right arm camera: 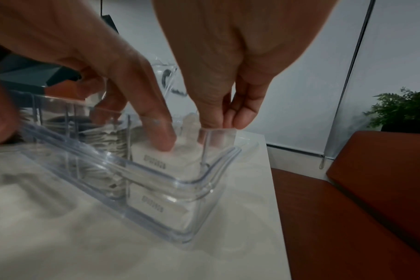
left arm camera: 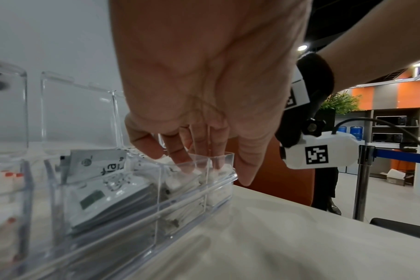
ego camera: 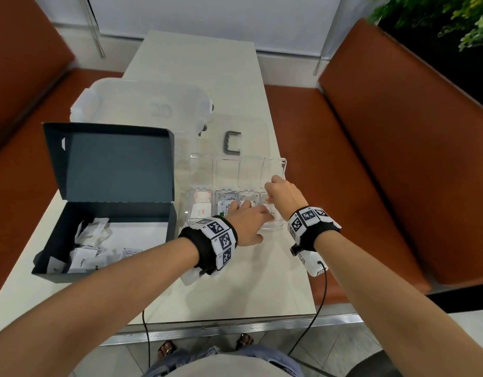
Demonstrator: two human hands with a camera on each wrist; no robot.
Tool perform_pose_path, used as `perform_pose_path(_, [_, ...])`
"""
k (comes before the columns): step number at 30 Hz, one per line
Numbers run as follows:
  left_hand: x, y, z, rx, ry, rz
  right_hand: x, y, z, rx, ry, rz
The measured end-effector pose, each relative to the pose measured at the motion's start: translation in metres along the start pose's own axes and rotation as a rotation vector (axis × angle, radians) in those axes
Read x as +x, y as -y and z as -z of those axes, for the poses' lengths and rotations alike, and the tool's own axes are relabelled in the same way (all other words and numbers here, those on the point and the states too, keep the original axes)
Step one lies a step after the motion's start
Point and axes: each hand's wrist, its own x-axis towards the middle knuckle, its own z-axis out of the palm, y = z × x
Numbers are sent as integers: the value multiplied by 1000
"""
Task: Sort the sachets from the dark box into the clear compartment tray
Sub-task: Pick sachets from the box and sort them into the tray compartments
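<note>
At the right end of the clear compartment tray (ego camera: 283, 170), both hands are working in the same end cell. The left hand (ego camera: 247, 223) is reaching across from the near left with its fingers (left arm camera: 180, 151) straight and spread narrowly, pressing down on the white sachets (right arm camera: 156, 157) stacked in the rightmost compartments; it is gripping nothing, and seems to be flattening the stack so the contents stay below the rim. The right hand (ego camera: 282, 194) is coming down from above at the far right corner, its thumb and fingers (right arm camera: 237, 113) pinching narrowly around something pale at the cell's edge, apparently a sachet end or the wall itself; which one cannot be told. This hold probably steadies the light tray while the other hand is pushing.

The top sachet in that cell is lying flat, printed face up, its long axis running near to far along the compartment, the printed code toward the near wall. Neighbouring cells to the left are holding other sachet kinds, also laid flat or leaning. The dark box (ego camera: 104, 235) is sitting open well to the left with loose sachets still inside, so sorting looks unfinished.
</note>
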Motion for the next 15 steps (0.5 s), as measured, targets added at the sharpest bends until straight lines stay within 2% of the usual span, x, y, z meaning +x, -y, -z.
perform_pose_path(4, [1, 1, 2, -9, -1, -1, 4, -10, 6, 106, 16, -28])
perform_pose_path(12, [1, 2, 2, -16, -12, -8, 8, -13, 12, 280, -5, -191])
perform_pose_path(15, [-4, 5, 7, -78, -95, -20, 8, -15, 23, 294, -11, -187])
